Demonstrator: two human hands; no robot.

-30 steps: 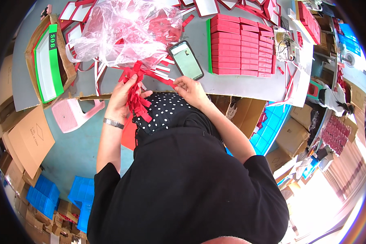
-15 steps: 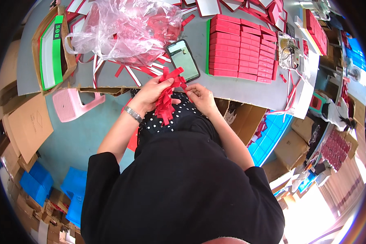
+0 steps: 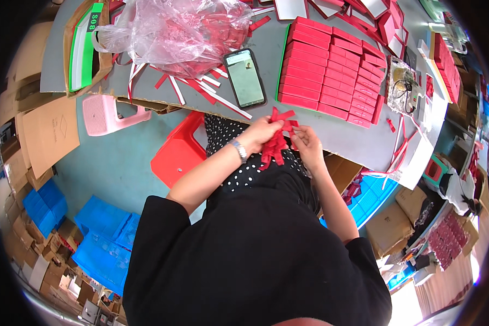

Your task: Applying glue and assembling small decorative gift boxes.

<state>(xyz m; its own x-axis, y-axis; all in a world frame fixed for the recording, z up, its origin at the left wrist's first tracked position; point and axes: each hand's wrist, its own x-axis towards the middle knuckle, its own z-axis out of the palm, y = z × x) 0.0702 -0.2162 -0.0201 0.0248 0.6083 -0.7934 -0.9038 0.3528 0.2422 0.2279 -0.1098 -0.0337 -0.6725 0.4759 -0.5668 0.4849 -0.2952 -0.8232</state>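
— Where's the bundle of red strips [image 3: 277, 142] right now?

— At the near edge of the grey table [image 3: 331, 136], above the person's lap. The left hand [image 3: 263, 134] is clenched around its middle, so the strip ends fan out above the fist and hang down below it, over the dotted cloth.

— And the other hand?

— The right hand [image 3: 308, 142] sits just beside the bundle on its right side, fingertips pinching the strips near the top. The two hands are nearly touching, with the bundle between them.

— What's around them?

— A phone [image 3: 245, 77] lies flat on the table just beyond the hands, screen up. To its right is a block of red boxes [image 3: 334, 70] packed in rows. To its left, a clear plastic bag [image 3: 174, 30] stuffed with more red strips, and loose strips [image 3: 201, 89] scattered between the bag and the phone. Down on the floor, left of the person, a red stool [image 3: 179, 155] and a pink stool [image 3: 106, 114].
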